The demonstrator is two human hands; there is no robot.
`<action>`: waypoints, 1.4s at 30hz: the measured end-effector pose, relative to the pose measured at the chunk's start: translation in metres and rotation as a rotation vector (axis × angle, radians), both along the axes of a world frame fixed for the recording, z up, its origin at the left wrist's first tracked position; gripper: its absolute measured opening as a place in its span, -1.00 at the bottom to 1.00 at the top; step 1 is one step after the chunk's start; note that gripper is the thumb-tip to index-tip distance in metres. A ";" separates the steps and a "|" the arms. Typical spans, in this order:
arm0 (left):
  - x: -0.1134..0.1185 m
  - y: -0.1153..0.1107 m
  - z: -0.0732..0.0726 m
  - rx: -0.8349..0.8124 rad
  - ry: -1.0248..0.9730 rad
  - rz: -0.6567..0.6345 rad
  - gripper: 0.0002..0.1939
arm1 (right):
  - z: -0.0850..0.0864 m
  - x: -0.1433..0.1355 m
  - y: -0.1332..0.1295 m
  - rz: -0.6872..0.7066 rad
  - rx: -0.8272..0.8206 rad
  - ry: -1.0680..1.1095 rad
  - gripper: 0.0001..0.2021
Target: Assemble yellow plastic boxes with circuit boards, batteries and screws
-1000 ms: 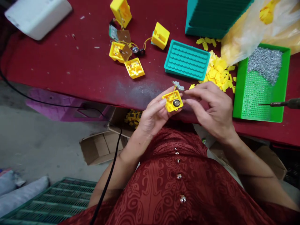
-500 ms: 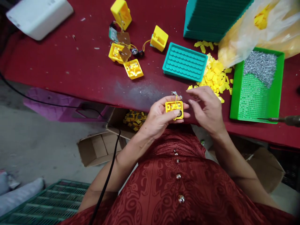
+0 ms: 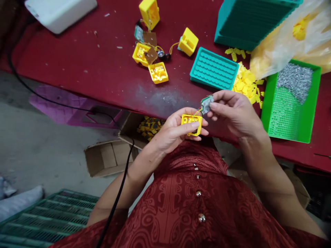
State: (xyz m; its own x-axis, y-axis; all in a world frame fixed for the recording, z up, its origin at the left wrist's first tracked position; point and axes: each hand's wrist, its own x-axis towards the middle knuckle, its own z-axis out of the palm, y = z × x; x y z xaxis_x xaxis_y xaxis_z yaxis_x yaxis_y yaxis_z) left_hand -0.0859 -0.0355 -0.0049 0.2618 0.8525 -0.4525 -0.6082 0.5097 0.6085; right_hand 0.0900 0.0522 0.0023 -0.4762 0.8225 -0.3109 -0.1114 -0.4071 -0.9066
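Note:
My left hand [image 3: 177, 129] is closed around a small yellow plastic housing [image 3: 184, 119], its open side up and the thumb pressed across it. Thin yellow wires run from the housing to a small circuit board [image 3: 206, 104], green at the edge with a pale grey face. Thumb and fingers of my right hand [image 3: 230, 111] pinch that board by its right side, just above and right of the housing. Under my left thumb, part of the housing's inside is hidden.
Several yellow housings [image 3: 158, 73] with wires and brown boards lie at the back. A teal ribbed tray [image 3: 214, 69] sits beside loose yellow pieces [image 3: 244, 81]. Right of these stands a green basket [image 3: 289, 117] with metal screws. Cardboard boxes [image 3: 106, 158] are below the table edge.
My right hand, empty before, has closed on the circuit board and holds it up, tilted, beside the housing. The view has shifted, so the table items appear further right.

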 end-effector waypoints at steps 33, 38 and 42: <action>-0.013 -0.005 0.014 0.102 0.072 -0.035 -0.54 | 0.058 -0.001 -0.028 0.397 1.214 -0.681 -0.90; -0.010 -0.006 0.011 0.146 0.143 -0.038 -0.48 | 0.057 0.001 -0.023 0.411 1.173 -0.678 -0.88; -0.012 -0.005 0.010 0.175 0.177 -0.019 -0.52 | 0.055 0.001 -0.020 0.398 1.075 -0.691 -0.84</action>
State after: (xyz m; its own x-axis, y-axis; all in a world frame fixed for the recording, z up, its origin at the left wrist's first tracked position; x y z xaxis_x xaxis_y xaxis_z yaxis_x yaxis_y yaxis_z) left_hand -0.0975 -0.0403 0.0055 0.2083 0.9174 -0.3391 -0.4756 0.3980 0.7845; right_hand 0.0907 0.0319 0.0569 -0.7477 0.6520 0.1259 0.4554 0.6415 -0.6174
